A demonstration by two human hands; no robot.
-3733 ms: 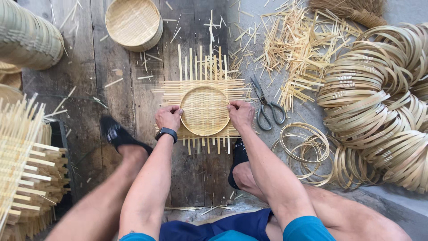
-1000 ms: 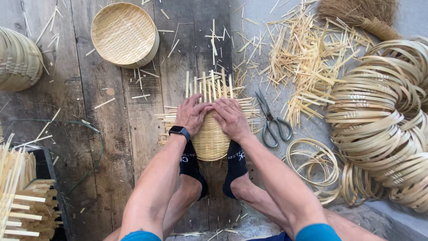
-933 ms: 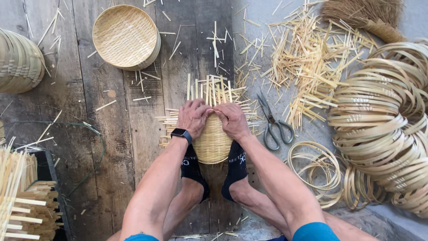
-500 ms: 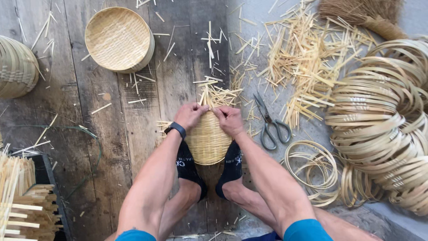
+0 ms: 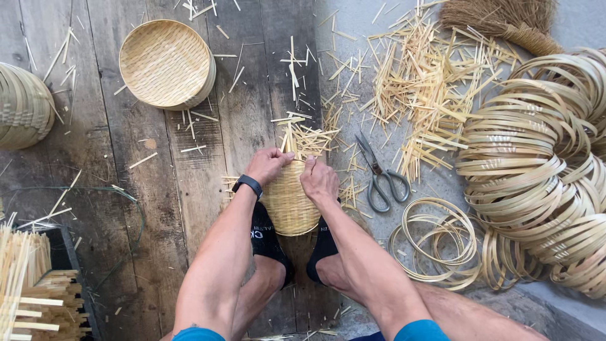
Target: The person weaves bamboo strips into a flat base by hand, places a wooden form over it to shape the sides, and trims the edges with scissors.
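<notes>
A small woven bamboo basket (image 5: 289, 203) stands tilted on the wooden floor, pinned between my two feet in black socks. Its loose strip ends (image 5: 303, 139) stick out at the far rim. My left hand (image 5: 268, 165), with a black watch on the wrist, grips the rim on the left side. My right hand (image 5: 319, 180) grips the rim on the right, fingers bent over the strips. Both hands press the strip ends together.
Scissors (image 5: 380, 179) lie just right of the basket. A finished round basket (image 5: 165, 63) sits at the far left. Stacked bamboo hoops (image 5: 543, 170) fill the right side, loose rings (image 5: 435, 243) nearer me. Cut strips (image 5: 423, 95) litter the floor. A brush (image 5: 505, 22) lies far right. Woven mats (image 5: 31, 290) stack at near left.
The flat woven mat with its round form has been bent up into a basket shape. My feet moved in to clamp it. My hands have gathered the upright strips closer together.
</notes>
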